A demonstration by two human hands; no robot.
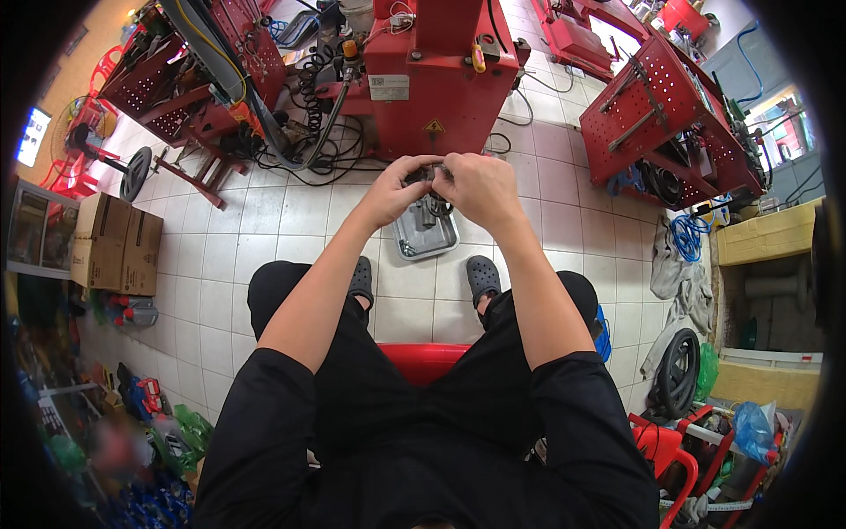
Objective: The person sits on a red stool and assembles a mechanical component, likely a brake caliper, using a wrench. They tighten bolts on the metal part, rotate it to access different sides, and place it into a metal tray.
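Note:
My left hand [390, 197] and my right hand [482, 187] meet in front of me, both with curled fingers. Between them they grip a small dark metal part [421, 175], mostly hidden by the fingers, so its exact kind does not show. Below the hands, a shallow grey tray [416, 255] rests on the tiled floor just beyond my feet. Some grey metal parts [429, 218] appear in or over it, partly covered by my right hand.
A red machine [441, 84] stands straight ahead, with black cables [339, 159] on the floor to its left. Red perforated tool carts [652, 115] flank it. Cardboard boxes [115, 242] sit at left; a black tyre [677, 375] lies at right. Beneath me is a red seat [423, 360].

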